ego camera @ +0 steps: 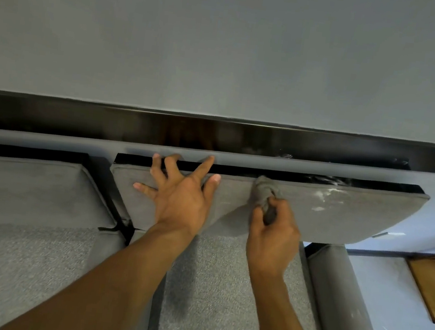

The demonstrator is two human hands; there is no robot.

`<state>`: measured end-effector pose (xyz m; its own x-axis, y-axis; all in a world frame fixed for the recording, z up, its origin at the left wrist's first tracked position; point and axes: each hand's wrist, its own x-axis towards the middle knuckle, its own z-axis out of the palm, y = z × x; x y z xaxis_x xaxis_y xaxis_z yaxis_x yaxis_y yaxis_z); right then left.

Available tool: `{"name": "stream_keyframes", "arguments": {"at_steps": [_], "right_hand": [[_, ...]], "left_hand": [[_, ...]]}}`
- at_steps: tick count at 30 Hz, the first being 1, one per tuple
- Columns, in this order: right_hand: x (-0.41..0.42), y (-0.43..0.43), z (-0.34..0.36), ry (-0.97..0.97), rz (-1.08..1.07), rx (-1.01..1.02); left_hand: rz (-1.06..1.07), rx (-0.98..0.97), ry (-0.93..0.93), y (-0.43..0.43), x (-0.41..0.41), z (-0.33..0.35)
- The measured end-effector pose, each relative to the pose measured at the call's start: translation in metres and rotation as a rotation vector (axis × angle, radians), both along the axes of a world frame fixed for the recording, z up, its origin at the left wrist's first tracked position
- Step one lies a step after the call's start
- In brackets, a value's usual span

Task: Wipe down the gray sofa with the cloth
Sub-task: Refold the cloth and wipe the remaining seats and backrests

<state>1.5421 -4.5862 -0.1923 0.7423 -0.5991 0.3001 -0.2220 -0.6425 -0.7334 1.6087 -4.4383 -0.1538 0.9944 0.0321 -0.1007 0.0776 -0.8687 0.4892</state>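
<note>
The gray sofa (209, 287) is filling the lower half of the view, and its coarse-woven seat is lying nearest, with both bare forearms reaching out over it. To the right of the seat, a rounded gray armrest roll (332, 288) is running away from the viewer. Beyond it, at the right edge, the corner of a wooden piece (434, 287) is showing.

Farther in, the right hand (273, 234) is curling its fingers round a bunched gray cloth (265, 192). The hand is gripping the cloth tightly and pressing its free end against the upper edge of the back cushion (354, 222). The left hand (179, 196) is lying just beside it on the same cushion, with its fingers spread wide and straight. Its palm is pressing on the fabric, and its longest fingertips are reaching the cushion's top edge. The two hands are near each other but not touching.

White smears (327, 195) are marking the cushion's upper right part, well to the right of the cloth. A second back cushion (30, 185) is sitting to the left, with a dark gap between the two.

Behind the cushions, a glossy black ledge (79, 117) is running across the whole width, and it is carrying faint white streaks near its right end. Above it, a plain blue-gray wall (226, 42) is taking up the rest of the view.
</note>
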Motion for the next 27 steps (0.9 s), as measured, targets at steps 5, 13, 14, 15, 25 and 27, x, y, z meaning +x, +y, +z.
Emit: {"name": "stream_keyframes", "arguments": {"at_steps": [5, 13, 14, 15, 25, 27], "right_hand": [[0.002, 0.06, -0.004, 0.006, 0.238, -0.047], [0.001, -0.014, 0.016, -0.024, -0.037, 0.071], [0.006, -0.03, 0.023, -0.034, -0.102, 0.14], [0.011, -0.042, 0.028, -0.037, -0.139, 0.181], [0.023, -0.074, 0.051, 0.174, 0.148, -0.178], [0.021, -0.122, 0.051, 0.194, -0.047, -0.095]], "left_hand": [[-0.004, 0.009, 0.01, 0.0, 0.0, 0.0], [0.0, 0.002, 0.006, 0.001, 0.0, -0.001], [-0.003, 0.012, 0.0, 0.001, 0.0, -0.001], [-0.005, 0.021, -0.006, 0.001, 0.0, -0.002], [0.044, 0.058, 0.016, -0.003, -0.004, 0.0], [0.058, 0.057, 0.009, -0.005, -0.005, 0.0]]}}
